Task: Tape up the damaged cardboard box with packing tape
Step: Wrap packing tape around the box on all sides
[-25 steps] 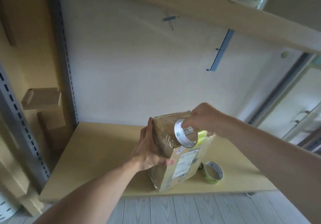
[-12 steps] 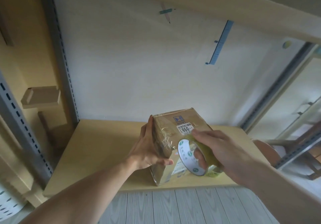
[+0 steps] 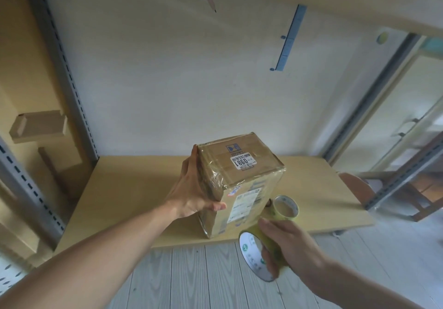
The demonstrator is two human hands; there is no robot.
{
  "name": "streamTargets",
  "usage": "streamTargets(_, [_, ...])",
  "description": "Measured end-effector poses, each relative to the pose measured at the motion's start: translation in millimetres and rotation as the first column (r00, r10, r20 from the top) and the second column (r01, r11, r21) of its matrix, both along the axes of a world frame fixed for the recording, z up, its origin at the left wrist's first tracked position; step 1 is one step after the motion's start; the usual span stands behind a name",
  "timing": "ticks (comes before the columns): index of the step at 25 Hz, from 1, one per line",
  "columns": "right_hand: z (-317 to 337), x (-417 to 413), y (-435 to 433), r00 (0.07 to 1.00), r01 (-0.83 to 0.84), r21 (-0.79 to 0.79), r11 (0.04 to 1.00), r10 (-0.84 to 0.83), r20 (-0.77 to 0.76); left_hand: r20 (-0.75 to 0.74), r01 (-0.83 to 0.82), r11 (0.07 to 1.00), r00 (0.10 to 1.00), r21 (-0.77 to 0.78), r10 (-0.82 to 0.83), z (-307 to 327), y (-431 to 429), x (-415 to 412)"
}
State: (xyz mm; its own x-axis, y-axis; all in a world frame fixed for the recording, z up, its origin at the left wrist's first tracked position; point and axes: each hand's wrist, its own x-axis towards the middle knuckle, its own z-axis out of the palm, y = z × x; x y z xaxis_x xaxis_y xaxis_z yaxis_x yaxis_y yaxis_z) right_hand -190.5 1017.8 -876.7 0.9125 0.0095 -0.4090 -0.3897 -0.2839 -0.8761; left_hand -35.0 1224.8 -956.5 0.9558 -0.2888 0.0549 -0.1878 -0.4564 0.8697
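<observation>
Plainly, the cardboard box [image 3: 242, 184] stands on end near the front edge of the desk [image 3: 134, 189], centre frame. We judge it light and stiff, slick where clear tape wraps its top. Our left hand [image 3: 191, 189] clasps its left side, thumb across the front. Our right hand [image 3: 294, 248], lower right, has its fingers curled round the packing tape roll [image 3: 245, 248]. The plank floor [image 3: 191, 272] lies below, the white wall [image 3: 167, 81] behind.

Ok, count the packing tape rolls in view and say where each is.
2. One tape roll is gripped in the right hand; the second roll sits on the table beside the cardboard box. The box may hide more.
</observation>
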Motion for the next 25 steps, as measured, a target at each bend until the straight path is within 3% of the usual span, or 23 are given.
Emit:
streamTargets(9, [-49, 13, 11, 0.998, -0.060, -0.093, 0.994, 0.057, -0.030, 0.002, -0.012, 0.999, 1.000, 0.032, 0.012, -1, 0, 1])
streamTargets(15, [-85, 46, 35, 0.992, -0.062, -0.209, 0.976, 0.084, 0.099, -0.034, 0.026, 1.000, 0.999, -0.013, -0.027, -1, 2, 4])
streamTargets(19, [-97, 56, 33, 0.996, -0.044, -0.113, 0.993, 0.052, 0.067, 0.044, 0.224, 0.972, 0.973, 0.075, -0.228, 16, 18, 18])
streamTargets(22, [-102, 61, 27, 0.998, -0.053, -0.033, 0.998, 0.054, 0.040, 0.079, 0.216, 0.957, 0.969, 0.194, -0.234, 28, 10, 20])
streamTargets(25, [-107, 61, 32, 0.999, -0.033, 0.020, 0.999, 0.033, 0.044, 0.152, 0.153, 0.980, 0.973, 0.124, -0.171, 11, 0, 10])
